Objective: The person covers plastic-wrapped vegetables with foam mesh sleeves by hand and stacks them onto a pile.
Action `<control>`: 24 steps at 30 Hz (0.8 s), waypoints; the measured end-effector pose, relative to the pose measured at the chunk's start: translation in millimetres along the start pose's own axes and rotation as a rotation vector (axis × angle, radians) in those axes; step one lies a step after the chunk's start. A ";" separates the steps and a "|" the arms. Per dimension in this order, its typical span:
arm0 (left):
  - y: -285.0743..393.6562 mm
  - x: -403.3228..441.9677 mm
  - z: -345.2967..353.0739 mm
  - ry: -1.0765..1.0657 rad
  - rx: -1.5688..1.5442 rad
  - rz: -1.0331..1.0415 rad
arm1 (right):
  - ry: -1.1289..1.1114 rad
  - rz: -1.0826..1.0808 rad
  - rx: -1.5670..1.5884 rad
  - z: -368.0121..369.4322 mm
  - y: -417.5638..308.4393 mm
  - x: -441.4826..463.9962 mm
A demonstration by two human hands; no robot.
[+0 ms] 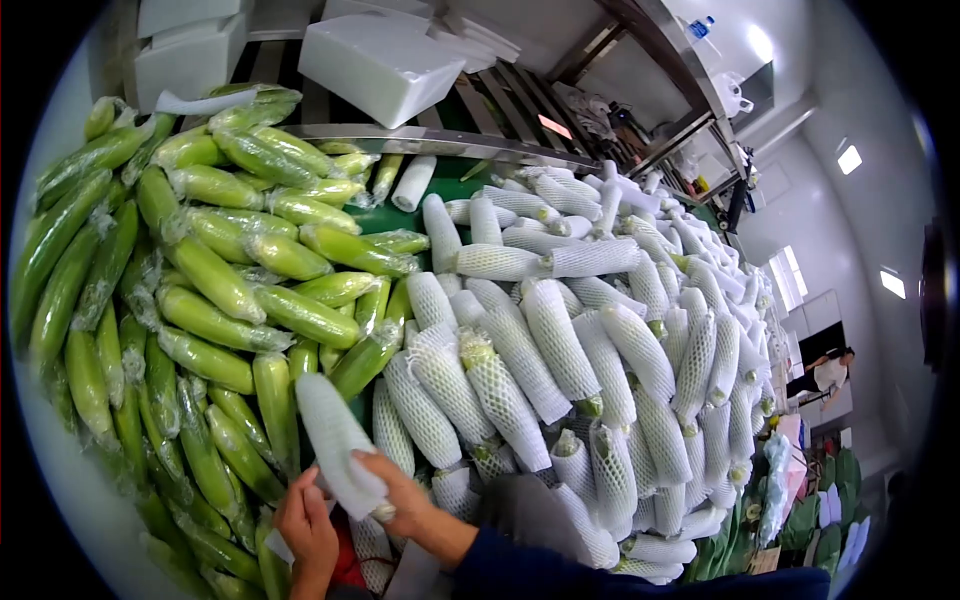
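An ear of corn in a white foam net sleeve (338, 440) is tilted up in front of me, its stem end low near my palm. My right hand (408, 497) wraps round its lower part, thumb and fingers closed on the sleeve. My left hand (307, 528) is close beside the sleeve's lower left side with curled fingers; a bit of something white shows by it, too hidden to name. To the left lie many green ears of corn (215, 275) in clear film. To the right is a large heap of foam-sleeved ears (560, 340).
A metal rail (440, 135) runs behind the heaps, with a white foam box (375, 65) beyond it. More foam boxes (190, 50) stand at the far left. A metal rack (690, 80) rises at the back. Another person (828, 375) is far off at right.
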State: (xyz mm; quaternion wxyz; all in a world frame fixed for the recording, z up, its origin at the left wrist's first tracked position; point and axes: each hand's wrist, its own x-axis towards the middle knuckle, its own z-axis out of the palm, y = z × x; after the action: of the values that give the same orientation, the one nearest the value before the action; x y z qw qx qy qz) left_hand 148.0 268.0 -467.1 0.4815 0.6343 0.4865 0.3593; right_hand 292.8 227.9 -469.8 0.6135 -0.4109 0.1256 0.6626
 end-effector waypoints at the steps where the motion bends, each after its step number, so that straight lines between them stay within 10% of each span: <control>1: 2.6 0.5 -8.6 0.020 0.038 -0.017 | 0.049 -0.013 0.018 -13.2 -21.9 -2.5; 6: -35.0 -7.0 -22.0 -0.173 0.160 -0.073 | -0.179 -0.688 -0.142 -44.2 -269.8 1.3; 11: -77.8 -47.4 -1.0 -0.396 0.389 -0.076 | 0.421 -0.878 -0.508 -109.7 -482.8 14.7; 13: -87.4 -49.0 6.1 -0.271 0.566 0.033 | 0.630 -0.955 -0.924 -27.0 -375.7 -0.1; 19: -73.0 -13.1 -14.6 -0.108 1.009 0.197 | -0.190 -0.259 -1.209 -18.7 -70.2 -3.1; 24: -16.9 -19.8 -24.7 -0.360 -0.164 -0.420 | -0.187 -0.316 -1.173 -23.3 16.0 14.2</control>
State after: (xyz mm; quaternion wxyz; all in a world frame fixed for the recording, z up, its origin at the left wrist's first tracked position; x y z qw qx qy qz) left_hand 115.3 256.4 -476.2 0.6737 0.5321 0.4833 0.1714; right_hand 288.6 218.9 -499.7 0.3843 -0.6337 -0.3768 0.5556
